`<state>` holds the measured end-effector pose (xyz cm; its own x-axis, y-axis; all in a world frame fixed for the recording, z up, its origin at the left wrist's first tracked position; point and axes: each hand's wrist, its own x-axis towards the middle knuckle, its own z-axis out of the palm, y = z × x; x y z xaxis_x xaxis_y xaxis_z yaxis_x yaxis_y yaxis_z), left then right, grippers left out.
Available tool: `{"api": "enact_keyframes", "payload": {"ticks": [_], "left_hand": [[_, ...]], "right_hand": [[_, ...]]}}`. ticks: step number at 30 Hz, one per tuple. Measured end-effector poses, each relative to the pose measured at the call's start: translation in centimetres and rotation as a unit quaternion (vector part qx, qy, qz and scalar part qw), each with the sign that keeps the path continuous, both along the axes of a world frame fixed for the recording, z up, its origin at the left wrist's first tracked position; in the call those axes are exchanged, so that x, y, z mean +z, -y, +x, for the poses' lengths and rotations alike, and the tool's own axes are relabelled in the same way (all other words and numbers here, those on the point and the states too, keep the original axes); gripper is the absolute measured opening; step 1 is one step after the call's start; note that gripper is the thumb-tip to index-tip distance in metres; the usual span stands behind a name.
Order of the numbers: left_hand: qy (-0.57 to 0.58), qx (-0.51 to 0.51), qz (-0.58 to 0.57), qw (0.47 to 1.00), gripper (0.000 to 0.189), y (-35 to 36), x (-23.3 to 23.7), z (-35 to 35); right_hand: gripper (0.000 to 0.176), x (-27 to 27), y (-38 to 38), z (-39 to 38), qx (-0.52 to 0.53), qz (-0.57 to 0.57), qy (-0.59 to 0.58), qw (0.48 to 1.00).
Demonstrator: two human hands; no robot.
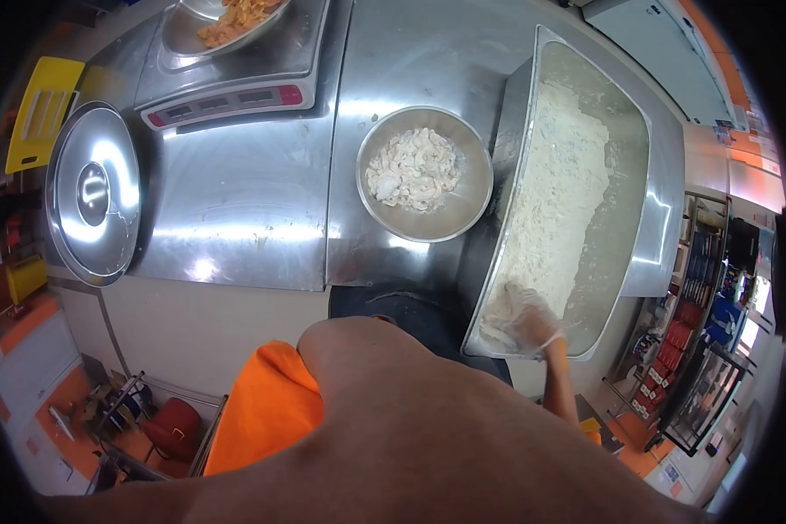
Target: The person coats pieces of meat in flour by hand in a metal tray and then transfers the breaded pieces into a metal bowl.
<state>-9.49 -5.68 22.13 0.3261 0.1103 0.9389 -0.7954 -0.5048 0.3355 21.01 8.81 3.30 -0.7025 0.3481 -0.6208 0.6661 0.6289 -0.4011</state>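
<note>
My right hand (533,320), in a clear glove, is at the near end of a deep rectangular metal tub (607,262), in the white flour (555,183). Its fingers are blurred and partly sunk in the flour, so their grip cannot be made out. Left of the tub stands a round steel bowl (472,188) with flour-coated pieces (417,168) in it. A bare arm (410,393) with an orange sleeve (271,406) fills the bottom of the view, very close to the camera. My left hand is not visible.
A digital scale (223,105) stands at the back left, carrying a bowl (179,35) of orange-brown pieces (240,19). A round metal lid (94,188) lies at the left edge of the steel table (236,201). Shelving (686,297) is at the right.
</note>
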Motion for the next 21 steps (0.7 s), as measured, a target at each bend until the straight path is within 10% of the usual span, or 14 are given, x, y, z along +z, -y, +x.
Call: {"api": "enact_keyframes", "payload": {"ticks": [8,14,21], "left_hand": [[-0.006,0.014,-0.004,1.0,0.025,1.0,0.1,-0.9],[-0.01,0.037,-0.01,0.999,0.025,1.5,0.0,-1.1],[-0.011,0.057,-0.03,0.998,0.025,1.5,0.7,-1.8]], "right_hand": [[0.047,-6.1,-1.1,3.1,0.111,0.124,-0.031,0.986],[0.032,-0.6,-2.8,0.6,-0.235,-0.104,-0.138,0.956],[0.029,0.9,-5.7,1.9,-0.254,-0.03,-0.05,0.966]]}}
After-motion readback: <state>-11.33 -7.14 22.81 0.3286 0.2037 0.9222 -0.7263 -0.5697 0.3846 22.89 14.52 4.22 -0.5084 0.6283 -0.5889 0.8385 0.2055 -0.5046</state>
